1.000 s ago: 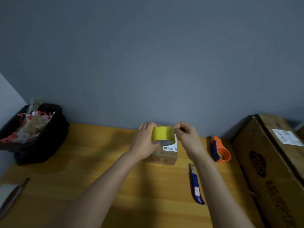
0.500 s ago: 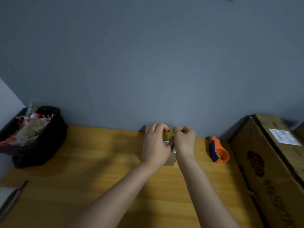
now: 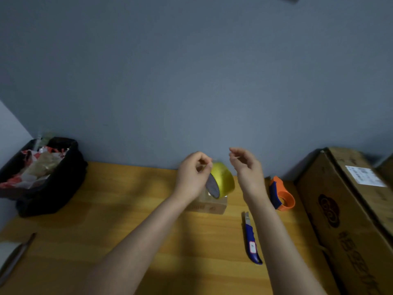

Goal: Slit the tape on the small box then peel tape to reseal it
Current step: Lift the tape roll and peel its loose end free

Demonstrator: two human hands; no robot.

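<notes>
Half a second back we saw both hands bunched together over the box, roll hidden. We now see them parted, the yellow roll (image 3: pixel 222 180) in view again, and the knife (image 3: pixel 252 241) back in frame.

Left hand (image 3: pixel 192 177): raised above the box (image 3: pixel 209 206), fingers curled, thumb and forefinger pinched together at the roll's upper edge. We cannot tell whether a tape end is between them. The roll stands tilted on edge atop the box, grey core facing us.

Right hand (image 3: pixel 246 167): lifted just right of the roll, clear of it, fingers loosely curled and apart, holding nothing we can make out.

The box sits mid-bench (image 3: pixel 106 220) near the wall, largely hidden by the left wrist and the roll. The knife lies right of the box, beside the right forearm. An orange dispenser (image 3: pixel 281 195) is farther right, then a large carton (image 3: pixel 350 220). A black bin (image 3: pixel 46 177) of scraps sits far left.
</notes>
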